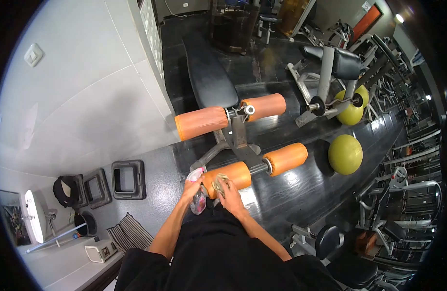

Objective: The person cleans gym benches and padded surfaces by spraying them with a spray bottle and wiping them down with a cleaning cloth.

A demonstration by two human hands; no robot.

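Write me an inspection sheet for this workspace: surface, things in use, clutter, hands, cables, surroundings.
Surface: orange cylindrical pad on a metal-framed bench; glossy black floor beneath.
Job's things: clear spray bottle with pink-and-white top; crumpled pale cloth against the pad.
Clutter: black rectangular plastic frame and striped fabric mat on grey flooring.
Grippers: bare hands; left hand holds the bottle, right hand the cloth.
Cables: thin pale cord by the far wall.
Surroundings: yellow-green exercise ball, gym machines.
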